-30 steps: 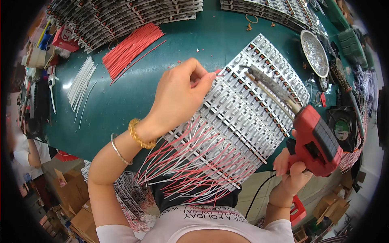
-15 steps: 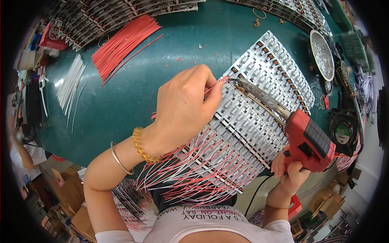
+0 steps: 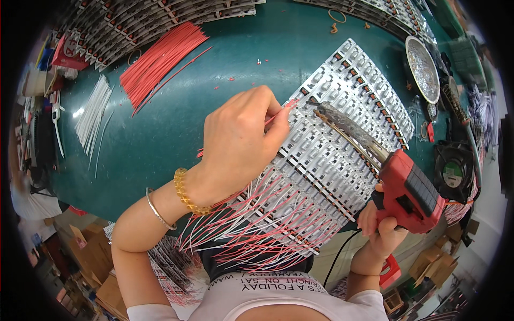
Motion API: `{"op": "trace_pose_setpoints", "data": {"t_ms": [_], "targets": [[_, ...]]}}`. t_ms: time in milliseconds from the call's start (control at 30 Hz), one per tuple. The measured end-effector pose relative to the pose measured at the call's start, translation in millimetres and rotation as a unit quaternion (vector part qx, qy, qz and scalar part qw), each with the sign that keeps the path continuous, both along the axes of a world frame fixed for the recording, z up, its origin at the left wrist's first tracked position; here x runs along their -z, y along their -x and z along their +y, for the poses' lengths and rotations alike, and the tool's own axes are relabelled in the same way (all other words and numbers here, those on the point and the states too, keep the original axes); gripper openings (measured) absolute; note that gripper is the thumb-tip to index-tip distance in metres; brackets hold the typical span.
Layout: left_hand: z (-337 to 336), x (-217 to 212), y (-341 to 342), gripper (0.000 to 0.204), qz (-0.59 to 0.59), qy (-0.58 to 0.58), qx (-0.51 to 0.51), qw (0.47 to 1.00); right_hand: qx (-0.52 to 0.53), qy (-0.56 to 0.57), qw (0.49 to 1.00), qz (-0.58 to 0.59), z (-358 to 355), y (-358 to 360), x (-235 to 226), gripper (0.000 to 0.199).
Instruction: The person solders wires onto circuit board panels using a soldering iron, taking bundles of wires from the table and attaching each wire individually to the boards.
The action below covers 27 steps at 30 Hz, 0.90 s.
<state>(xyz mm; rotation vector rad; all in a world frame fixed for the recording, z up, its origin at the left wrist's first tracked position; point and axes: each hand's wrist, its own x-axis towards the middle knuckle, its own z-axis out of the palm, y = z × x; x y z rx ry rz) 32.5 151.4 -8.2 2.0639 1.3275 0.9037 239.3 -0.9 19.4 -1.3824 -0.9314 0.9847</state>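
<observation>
My left hand [image 3: 235, 142] is closed in a pinch on red wires [image 3: 292, 103], whose ends poke past the fingertips over the upper left edge of a light grey panel of small circuit boards [image 3: 342, 142]. My right hand [image 3: 381, 231] grips the handle of a red and black soldering gun [image 3: 408, 187]. Its dark tip sits over the panel, a short gap to the right of the wire ends. Many red and white wires [image 3: 257, 224] are attached along the panel's near part and hang toward my body.
On the green table [image 3: 160, 139] lie a bundle of red wires [image 3: 160, 59] and a smaller bundle of white wires [image 3: 93, 115]. At the right stand a round metal dish [image 3: 423, 69] and a black fan [image 3: 453, 170]. More board panels [image 3: 155, 21] line the far edge.
The soldering gun has shifted slightly right and down, so its tip is farther from the wire ends. My left hand, still pinching the red wires, has moved a little left.
</observation>
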Motion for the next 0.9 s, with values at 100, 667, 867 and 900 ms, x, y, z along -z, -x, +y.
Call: {"op": "trace_pose_setpoints", "data": {"t_ms": [100, 667, 867, 900], "targets": [[0, 1, 0, 0.017, -0.002, 0.000, 0.002, 1.000, -0.001, 0.000, 1.000, -0.002, -1, 0, 1, 0.077], [-3, -6, -2, 0.010, 0.011, -0.063, 0.053, 0.997, -0.010, 0.005, 1.000, 0.000, -13, -5, 2, 0.074], [-1, -9, -1, 0.010, -0.003, 0.003, 0.057, 0.998, -0.011, 0.007, 1.000, 0.013, -10, -4, 2, 0.065], [0, -9, -1, 0.010, -0.004, 0.012, 0.060, 0.998, -0.010, 0.008, 1.000, 0.013, -11, -4, 2, 0.065]]}}
